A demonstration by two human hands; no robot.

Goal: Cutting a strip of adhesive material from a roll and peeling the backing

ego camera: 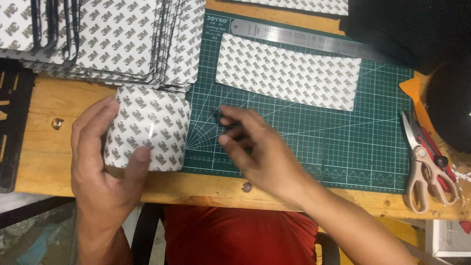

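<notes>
My left hand [105,162] grips a curved sheet with white printed backing [147,127], bent into an arch at the left edge of the green cutting mat [304,152]. My right hand [255,147] hovers over the mat's lower left part, fingers pinched on a small dark piece [218,117] that is too blurred to identify. A flat strip of the same backing paper [287,73] lies on the mat further back, below a steel ruler [304,38].
A stack of several backed sheets [113,39] fills the back left. Scissors with beige and red handles [427,167] lie at the right on the wooden table [49,113]. A black object [441,59] sits at the back right. A black frame [10,122] lies at far left.
</notes>
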